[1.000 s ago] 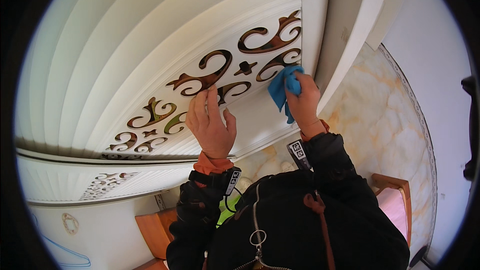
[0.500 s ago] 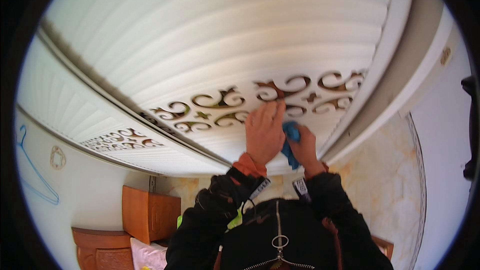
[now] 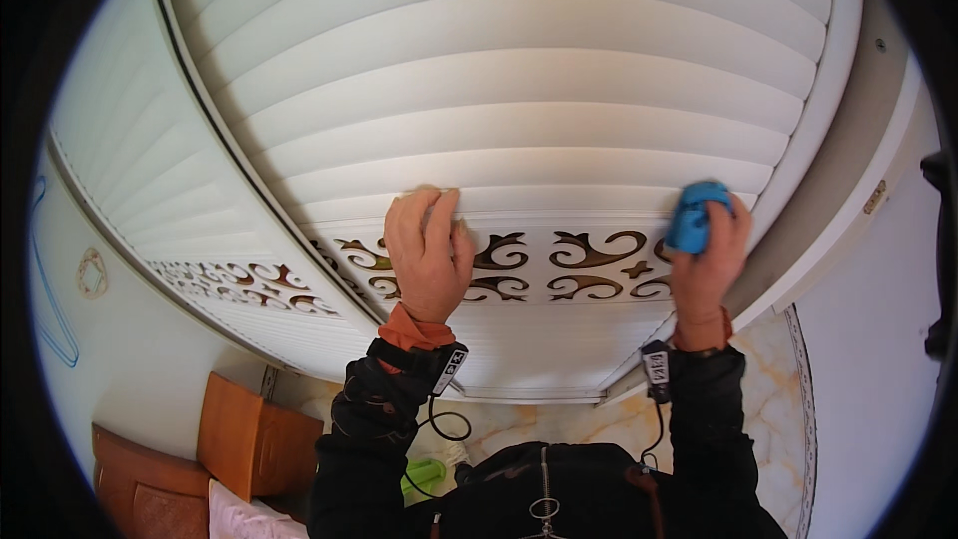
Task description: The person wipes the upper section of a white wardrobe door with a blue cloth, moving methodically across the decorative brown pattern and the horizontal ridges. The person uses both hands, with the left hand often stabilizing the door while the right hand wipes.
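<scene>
Nearest the camera are the person's dark jacket sleeves, each wrist carrying a small black tag on a cord. Above the left cuff, the left hand (image 3: 429, 255) lies flat with fingers together and extended against the white wardrobe door (image 3: 519, 120), its palm over the left end of the brown scrollwork cut-out band (image 3: 584, 265); it grips nothing. The right hand (image 3: 707, 265) is closed around a bunched blue cloth (image 3: 696, 215), pressing it to the door at the right end of that band, near the door's right edge.

Half a second ago the two hands were close together, nearly touching at the middle of the band, with the cloth just right of the left hand. Now they stand well apart, the cloth having travelled to the right and a little higher, up to where the band meets the lowest slat. The view has also tipped, so the louvred slats fill more of the frame.

Farther left, a second slatted door (image 3: 150, 200) bears a similar cut-out strip. At the lower left sits a wooden cabinet (image 3: 254, 439), and below the doors lies what appears to be a pale marbled floor (image 3: 768, 409), though the bend near the rim makes that hard to judge.
</scene>
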Motion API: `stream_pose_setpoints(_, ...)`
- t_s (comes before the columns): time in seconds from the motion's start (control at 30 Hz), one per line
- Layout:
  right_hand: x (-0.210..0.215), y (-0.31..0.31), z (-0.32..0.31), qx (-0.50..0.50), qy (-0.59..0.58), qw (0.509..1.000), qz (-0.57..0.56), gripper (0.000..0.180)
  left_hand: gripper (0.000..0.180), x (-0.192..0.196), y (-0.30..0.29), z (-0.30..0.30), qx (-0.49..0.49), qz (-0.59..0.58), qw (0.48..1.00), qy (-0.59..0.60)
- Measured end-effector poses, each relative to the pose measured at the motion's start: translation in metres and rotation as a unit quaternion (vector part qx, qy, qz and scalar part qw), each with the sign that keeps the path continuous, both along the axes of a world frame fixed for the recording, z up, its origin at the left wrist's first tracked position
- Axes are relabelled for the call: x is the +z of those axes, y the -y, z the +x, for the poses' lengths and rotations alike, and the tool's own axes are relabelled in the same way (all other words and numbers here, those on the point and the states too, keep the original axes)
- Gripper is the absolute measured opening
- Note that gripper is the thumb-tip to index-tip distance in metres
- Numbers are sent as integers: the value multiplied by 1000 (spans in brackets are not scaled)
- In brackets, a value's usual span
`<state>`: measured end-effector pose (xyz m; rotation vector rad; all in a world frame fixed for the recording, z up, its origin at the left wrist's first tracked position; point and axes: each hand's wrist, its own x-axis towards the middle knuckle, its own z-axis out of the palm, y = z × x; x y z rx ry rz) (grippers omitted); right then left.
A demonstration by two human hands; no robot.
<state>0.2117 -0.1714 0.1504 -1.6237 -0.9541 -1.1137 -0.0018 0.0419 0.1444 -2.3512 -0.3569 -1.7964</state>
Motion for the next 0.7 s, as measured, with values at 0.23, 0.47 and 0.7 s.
stream_pose_setpoints(0.23, 2, -83, -64, 138, 108, 984, -29, 27, 41, -16, -6, 10, 1, -9, 1000, 27)
stream_pose_setpoints(0.47, 1, -52, -30, 108, 103, 988, -38, 28, 40, -21, -11, 15, -11, -5, 999, 49)
stream_pose_setpoints(0.7, -6, 17, 40, -8, -12, 989, 147, 28, 42, -24, -9, 12, 8, -2, 1000, 27)
